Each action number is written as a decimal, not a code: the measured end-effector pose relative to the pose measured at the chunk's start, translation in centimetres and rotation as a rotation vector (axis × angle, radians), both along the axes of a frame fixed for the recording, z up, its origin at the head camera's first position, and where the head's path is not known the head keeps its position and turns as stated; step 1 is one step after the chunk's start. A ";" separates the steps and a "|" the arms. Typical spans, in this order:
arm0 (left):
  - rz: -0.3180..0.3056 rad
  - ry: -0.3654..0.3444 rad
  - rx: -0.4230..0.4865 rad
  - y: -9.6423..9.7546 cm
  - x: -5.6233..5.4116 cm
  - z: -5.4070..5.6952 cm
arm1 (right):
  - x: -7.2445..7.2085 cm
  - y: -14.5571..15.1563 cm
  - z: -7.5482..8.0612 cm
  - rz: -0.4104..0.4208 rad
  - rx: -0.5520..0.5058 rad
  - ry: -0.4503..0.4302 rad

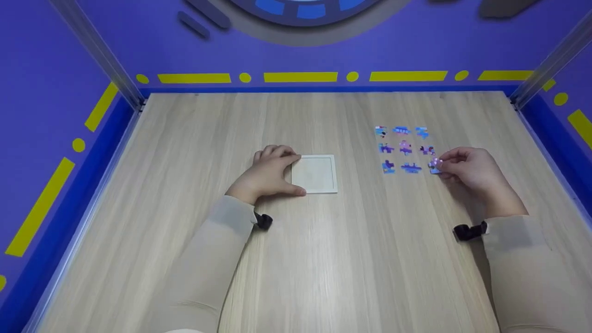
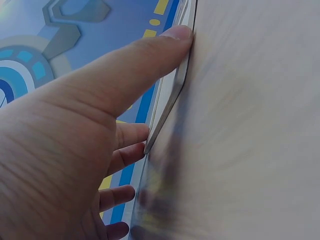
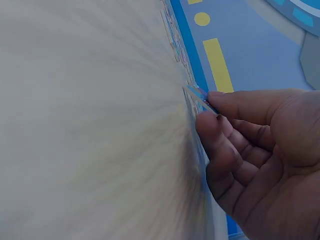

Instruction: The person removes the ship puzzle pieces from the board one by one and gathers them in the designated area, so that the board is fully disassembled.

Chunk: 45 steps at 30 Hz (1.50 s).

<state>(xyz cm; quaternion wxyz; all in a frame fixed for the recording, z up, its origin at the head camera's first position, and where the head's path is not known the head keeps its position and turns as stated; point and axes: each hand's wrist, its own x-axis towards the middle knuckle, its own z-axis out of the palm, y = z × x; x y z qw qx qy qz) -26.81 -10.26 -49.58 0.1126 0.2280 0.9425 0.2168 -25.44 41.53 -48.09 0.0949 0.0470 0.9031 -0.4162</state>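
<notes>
A square white puzzle tray (image 1: 314,174) with a raised rim lies flat on the table in the head view. My left hand (image 1: 269,174) grips its left side, the thumb on the near edge and a fingertip at the far edge. In the left wrist view, the left hand (image 2: 65,135) is seen with its thumb against the tray's edge (image 2: 170,95). To the right, my right hand (image 1: 474,170) pinches a jigsaw piece (image 1: 434,165) between thumb and index finger. The right wrist view shows this piece tilted, one end raised in the fingers of the right hand (image 3: 265,150).
Several other jigsaw pieces (image 1: 405,148) in purple, blue and pink lie in spaced rows left of the right hand. The wooden tabletop (image 1: 351,259) is bounded by a purple back wall (image 1: 314,60) and side walls with yellow marks.
</notes>
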 end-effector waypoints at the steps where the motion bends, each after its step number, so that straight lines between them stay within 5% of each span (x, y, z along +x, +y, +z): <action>1: 0.000 0.000 0.001 0.0 0.0 0.0 | 0.0 -0.1 0.0 0.005 0.030 0.011; 15: 0.008 -0.010 0.002 0.0 0.0 -0.1 | 0.1 -0.3 -0.2 0.045 0.242 0.112; 45: -0.001 -0.001 0.001 -0.1 0.0 -0.2 | 0.0 -0.6 -0.7 0.068 0.261 0.126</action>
